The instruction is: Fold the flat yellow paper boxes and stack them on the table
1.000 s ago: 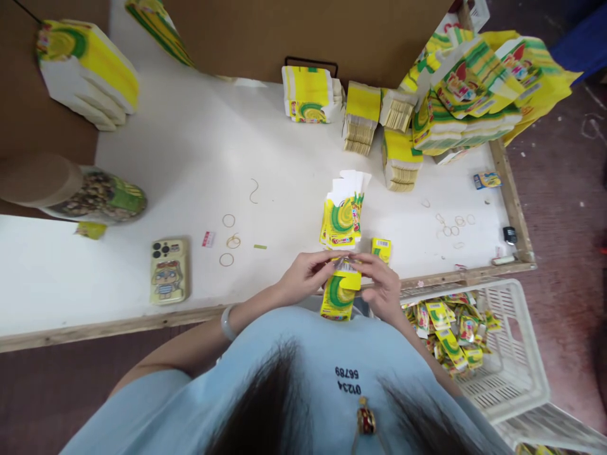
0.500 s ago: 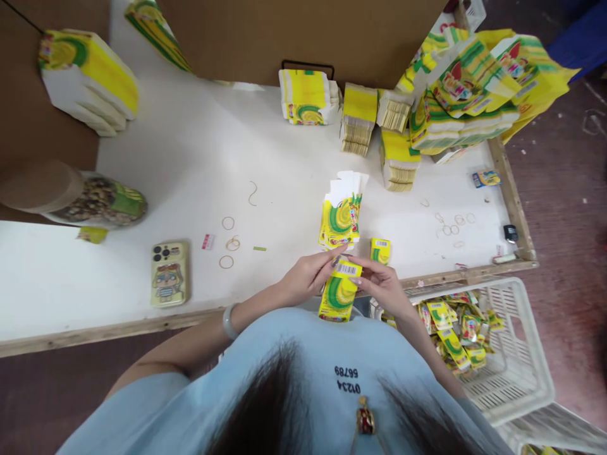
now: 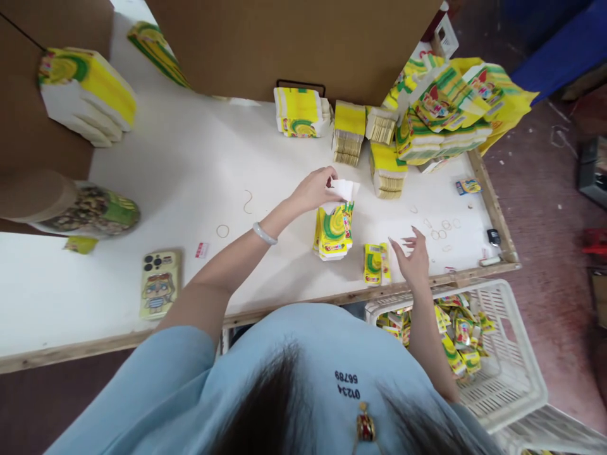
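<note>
My left hand (image 3: 315, 188) reaches out over the white table (image 3: 190, 164) and pinches the white top flap of a stack of flat yellow-green cartons (image 3: 333, 227). My right hand (image 3: 413, 258) hovers open, fingers spread, just right of two small folded yellow boxes (image 3: 376, 263) that lie near the table's front edge. Nothing is in the right hand.
Bundles of flat cartons (image 3: 351, 129) and a heap of yellow packs (image 3: 450, 107) stand at the back right. A phone (image 3: 159, 283), rubber bands (image 3: 222, 230) and a tipped jar (image 3: 80, 208) lie to the left. A white crate (image 3: 512, 354) of folded boxes sits right of the table.
Both hands held one carton at my chest; now it lies folded beside the small box on the table. My left hand has reached forward to the stack, my right hand has opened.
</note>
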`<action>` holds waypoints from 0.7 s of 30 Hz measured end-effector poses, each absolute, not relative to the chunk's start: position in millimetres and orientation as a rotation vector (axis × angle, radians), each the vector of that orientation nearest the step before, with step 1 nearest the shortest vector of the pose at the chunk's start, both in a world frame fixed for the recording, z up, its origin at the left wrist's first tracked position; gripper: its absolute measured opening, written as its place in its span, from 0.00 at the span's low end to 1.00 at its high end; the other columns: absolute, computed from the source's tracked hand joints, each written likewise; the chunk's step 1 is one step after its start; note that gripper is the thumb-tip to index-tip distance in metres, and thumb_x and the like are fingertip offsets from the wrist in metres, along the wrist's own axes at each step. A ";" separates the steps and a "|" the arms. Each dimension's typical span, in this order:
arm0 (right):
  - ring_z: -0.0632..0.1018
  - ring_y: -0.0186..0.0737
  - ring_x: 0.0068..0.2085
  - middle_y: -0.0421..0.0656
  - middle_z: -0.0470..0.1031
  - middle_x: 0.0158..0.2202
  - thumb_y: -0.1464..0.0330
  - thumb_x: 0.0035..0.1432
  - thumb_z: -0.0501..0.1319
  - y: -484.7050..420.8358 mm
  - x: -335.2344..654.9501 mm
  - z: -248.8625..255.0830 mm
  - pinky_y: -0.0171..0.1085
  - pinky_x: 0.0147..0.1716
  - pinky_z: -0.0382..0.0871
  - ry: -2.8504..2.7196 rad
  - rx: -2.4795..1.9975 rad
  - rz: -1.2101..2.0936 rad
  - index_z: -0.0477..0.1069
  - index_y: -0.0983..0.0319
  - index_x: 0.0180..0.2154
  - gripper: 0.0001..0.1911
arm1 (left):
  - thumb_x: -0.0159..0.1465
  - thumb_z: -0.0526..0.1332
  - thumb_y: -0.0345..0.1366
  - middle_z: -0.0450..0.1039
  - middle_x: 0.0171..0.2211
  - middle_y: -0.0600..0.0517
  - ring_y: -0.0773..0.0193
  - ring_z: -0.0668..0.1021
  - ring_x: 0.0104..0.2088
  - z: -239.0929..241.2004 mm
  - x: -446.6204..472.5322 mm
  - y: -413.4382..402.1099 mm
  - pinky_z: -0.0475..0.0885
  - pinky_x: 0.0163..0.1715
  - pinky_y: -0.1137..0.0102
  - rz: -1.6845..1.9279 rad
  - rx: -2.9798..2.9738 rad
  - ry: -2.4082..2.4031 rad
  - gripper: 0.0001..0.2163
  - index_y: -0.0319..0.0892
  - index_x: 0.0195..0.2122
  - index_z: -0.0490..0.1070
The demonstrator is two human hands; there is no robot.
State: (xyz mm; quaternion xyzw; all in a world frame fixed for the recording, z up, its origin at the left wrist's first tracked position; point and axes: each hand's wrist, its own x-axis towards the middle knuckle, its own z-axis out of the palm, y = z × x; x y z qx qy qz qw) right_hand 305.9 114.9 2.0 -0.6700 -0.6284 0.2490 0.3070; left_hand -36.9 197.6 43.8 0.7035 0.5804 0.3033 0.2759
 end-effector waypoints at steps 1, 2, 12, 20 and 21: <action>0.79 0.50 0.46 0.51 0.77 0.49 0.46 0.55 0.66 114.5 304.3 4.3 0.52 0.47 0.74 -1.660 -1.776 0.575 0.63 0.60 0.62 0.41 | 0.57 0.74 0.37 0.73 0.36 0.50 0.59 0.74 0.36 43.4 -38.2 201.2 0.69 0.40 0.65 0.813 1.902 1.537 0.14 0.38 0.40 0.74; 0.79 0.50 0.49 0.52 0.77 0.51 0.47 0.58 0.64 114.2 300.9 7.4 0.53 0.50 0.73 -1.657 -1.758 0.533 0.63 0.59 0.62 0.38 | 0.60 0.72 0.36 0.74 0.35 0.50 0.60 0.74 0.35 42.9 -40.0 203.8 0.69 0.40 0.66 0.838 1.931 1.524 0.09 0.38 0.36 0.75; 0.75 0.50 0.60 0.52 0.74 0.57 0.56 0.68 0.59 121.2 180.1 57.5 0.56 0.61 0.69 -1.764 -1.224 0.325 0.65 0.57 0.61 0.24 | 0.75 0.54 0.45 0.77 0.29 0.50 0.65 0.77 0.30 76.1 -36.0 183.6 0.68 0.34 0.70 1.365 2.177 1.435 0.18 0.40 0.34 0.76; 0.80 0.40 0.36 0.43 0.77 0.37 0.52 0.66 0.60 108.8 146.6 71.4 0.39 0.40 0.77 -1.596 -1.252 0.428 0.70 0.59 0.49 0.19 | 0.76 0.48 0.52 0.73 0.28 0.52 0.70 0.76 0.26 114.9 -14.6 129.7 0.69 0.27 0.75 1.521 1.811 1.141 0.23 0.40 0.38 0.73; 0.80 0.40 0.35 0.42 0.76 0.36 0.52 0.68 0.57 105.4 150.5 72.4 0.39 0.40 0.77 -1.579 -1.253 0.451 0.70 0.58 0.49 0.18 | 0.75 0.48 0.54 0.77 0.35 0.48 0.67 0.80 0.33 112.2 -13.2 122.3 0.73 0.31 0.73 1.471 1.770 1.096 0.23 0.41 0.43 0.73</action>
